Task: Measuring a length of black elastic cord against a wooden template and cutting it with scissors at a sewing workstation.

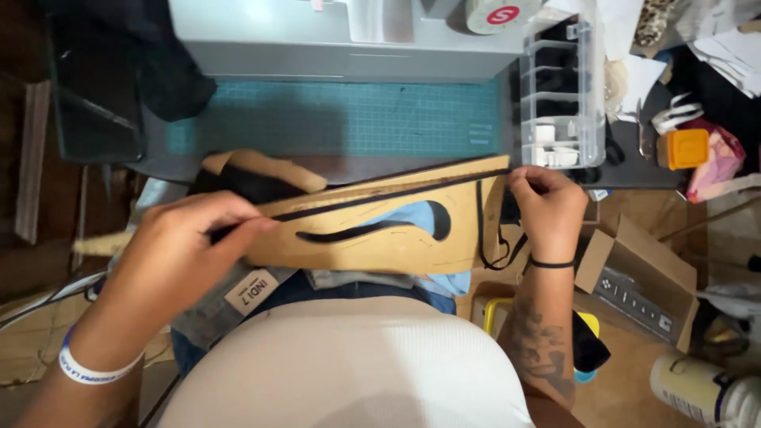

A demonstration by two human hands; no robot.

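A wooden curve ruler [380, 230], tan and cut through with a long wavy slot, is held level above the lap, in front of the bench [333, 168]. A thin black strip [388, 198] is stretched along the ruler's upper edge from one hand to the other. The left hand [186, 254] is closed around the ruler's left end, the grip clamped on both ruler and strip; a pale wristband is worn on that wrist. The right hand [547, 210] is pinched on the strip at the ruler's upper right corner, fingers pressed together on it, and the loose end of the strip is seen hanging down in a loop just beside that wrist, where a dark band is worn.

On the bench, a teal cutting mat [349, 119] is laid under a grey sewing machine [333, 36]. A clear compartment box [559, 95] is set at the mat's right edge, with an orange box [686, 148] near it. An open cardboard box [642, 277] is seen on the floor to the right.
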